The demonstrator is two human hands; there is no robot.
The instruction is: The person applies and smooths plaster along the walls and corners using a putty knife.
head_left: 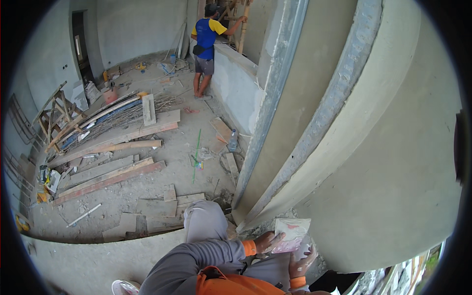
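Observation:
My left hand (268,242), at the end of a grey sleeve with an orange cuff, grips the near left edge of a flat, squarish pale board (293,230) with pinkish smears. Just right of it, my right hand (301,264) curls against a pale, greyish piece (303,246) at the board's lower right corner. What that piece is, and whether it is separate from the board, I cannot make out. Both hands are over my right leg, close to the foot of a rough plastered wall edge (275,221).
A smooth curved plaster wall (383,196) rises at my right. Wooden planks (108,179), thin rods and a trestle (61,115) lie and stand at left. A plastic bottle (232,141) stands near the low wall. Farther off, a person (205,44) in blue and yellow reaches toward a pole.

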